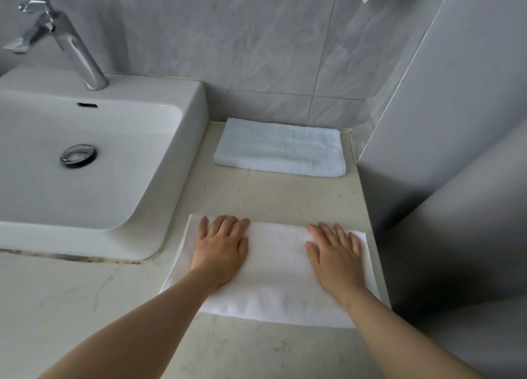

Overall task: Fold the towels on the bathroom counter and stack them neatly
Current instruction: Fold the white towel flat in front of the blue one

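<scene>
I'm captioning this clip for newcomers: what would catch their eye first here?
The left grip and right grip press flat on a folded white towel on the near part of the counter. Farther back, a folded pale blue towel lies by the tiled wall, right of the white sink with its chrome faucet.

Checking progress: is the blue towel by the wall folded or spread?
Folded. The blue towel lies as a compact rectangle with thick, rounded edges and a layer line across its top.
</scene>
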{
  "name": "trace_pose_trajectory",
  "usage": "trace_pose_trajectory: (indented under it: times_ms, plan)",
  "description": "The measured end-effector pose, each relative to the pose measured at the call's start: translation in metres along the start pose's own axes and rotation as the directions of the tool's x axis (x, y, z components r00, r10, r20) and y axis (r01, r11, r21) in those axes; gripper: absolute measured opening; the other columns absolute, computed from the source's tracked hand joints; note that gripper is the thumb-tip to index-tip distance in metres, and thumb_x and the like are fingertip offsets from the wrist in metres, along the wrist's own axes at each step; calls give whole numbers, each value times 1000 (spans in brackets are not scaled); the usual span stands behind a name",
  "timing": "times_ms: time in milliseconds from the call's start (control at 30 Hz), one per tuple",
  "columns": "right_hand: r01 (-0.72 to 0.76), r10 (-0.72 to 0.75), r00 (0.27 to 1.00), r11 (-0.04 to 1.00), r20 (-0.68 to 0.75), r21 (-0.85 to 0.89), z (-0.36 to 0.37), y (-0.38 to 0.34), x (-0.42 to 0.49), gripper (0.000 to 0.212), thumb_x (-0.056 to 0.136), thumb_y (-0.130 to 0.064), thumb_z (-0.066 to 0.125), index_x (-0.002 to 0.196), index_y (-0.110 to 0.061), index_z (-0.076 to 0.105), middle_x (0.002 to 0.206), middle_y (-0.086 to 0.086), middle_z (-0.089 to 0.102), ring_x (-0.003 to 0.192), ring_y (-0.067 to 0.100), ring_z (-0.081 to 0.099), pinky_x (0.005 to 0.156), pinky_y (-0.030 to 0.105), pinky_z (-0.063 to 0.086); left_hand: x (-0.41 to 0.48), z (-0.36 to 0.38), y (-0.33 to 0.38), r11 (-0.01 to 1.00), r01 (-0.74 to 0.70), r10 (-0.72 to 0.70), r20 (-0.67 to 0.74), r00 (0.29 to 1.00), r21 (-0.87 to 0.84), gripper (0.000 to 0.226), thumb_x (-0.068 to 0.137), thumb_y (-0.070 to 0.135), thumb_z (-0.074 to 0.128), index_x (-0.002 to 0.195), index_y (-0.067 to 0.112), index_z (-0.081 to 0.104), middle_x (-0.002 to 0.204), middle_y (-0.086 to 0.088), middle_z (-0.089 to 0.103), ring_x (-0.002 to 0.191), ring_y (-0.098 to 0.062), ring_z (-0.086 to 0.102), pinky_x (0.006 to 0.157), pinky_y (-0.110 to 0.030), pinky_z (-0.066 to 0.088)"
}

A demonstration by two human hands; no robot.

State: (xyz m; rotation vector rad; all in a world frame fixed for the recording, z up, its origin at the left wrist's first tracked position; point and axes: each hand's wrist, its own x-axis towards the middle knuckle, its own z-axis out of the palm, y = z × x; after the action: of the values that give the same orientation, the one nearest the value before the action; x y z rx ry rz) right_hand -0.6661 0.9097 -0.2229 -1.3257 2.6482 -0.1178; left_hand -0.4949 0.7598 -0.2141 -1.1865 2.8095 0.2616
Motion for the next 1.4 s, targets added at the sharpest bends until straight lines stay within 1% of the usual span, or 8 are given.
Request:
trace_pose_trajectory:
  times_ms: [400,600,733,833,933,1067,1267,1400]
  plan:
    - [2,2,998,998,58,-61,-3,0,-31,92,62,-72,-27,147,-43,-7,159,-8,-10,146,19,-13,116,41,-8,-28,7,-10,999,47,-47,6,999,-4,108,49,69,-47,147,39,-13,157,5,-16,142,-17,-22,114,-46,-18]
    - [78,-77,996,997,-37,25,11,-55,-59,56,90,-55,25,126,-28,59,132,5,58,121,31,56,101,45,23,-57,17,28,998,-50,44,-115,992,-46,87,68,65,-38,144,37,-6,152,7,-13,138,-21,-18,112,-40,-14]
    - [116,-116,993,993,-24,16,28,-45,-79,56,97,-55,13,130,-31,51,135,3,56,127,27,49,108,41,15,-69,25,25,1000,13,-13,-15,1000,-18,74,85,62,-19,145,36,15,154,1,19,140,-20,5,111,-45,1]
    - [49,-50,998,999,-27,-18,29,-26,-86,66,94,-60,8,134,-26,47,139,4,52,131,24,35,110,38,7,-75,32,8,1000,22,-23,-36,999,-20,83,67,68,-35,141,40,-12,150,8,-14,139,-16,-17,109,-42,-19]
    - [-48,48,999,999,3,18,23,-17,-94,70,95,-59,8,132,-22,54,138,5,53,129,24,39,110,37,8,-82,22,-1,993,113,-113,5,994,-22,74,86,65,-12,145,36,21,153,2,21,142,-22,20,111,-46,5]
    - [-155,155,988,988,-13,9,20,-1,-102,62,97,-51,17,127,-18,60,134,6,56,124,29,52,108,36,12,-92,25,-24,959,277,-276,20,961,-59,78,72,67,-14,145,42,-9,155,11,-14,146,-17,-11,115,-40,-9]
    - [-401,423,900,898,-104,180,9,-2,-89,46,96,-45,40,140,-31,39,155,3,23,138,25,26,106,41,25,-85,0,-26,790,517,-538,29,842,-329,68,90,51,48,147,30,17,145,-7,31,132,-30,29,104,-40,29]
    - [-509,565,825,760,-25,404,-11,-1,-76,62,86,-43,61,137,-19,37,141,14,36,124,35,36,98,44,36,-66,-15,-36,577,608,-602,218,768,-545,84,75,39,75,141,12,29,136,-16,39,123,-35,43,101,-42,38]
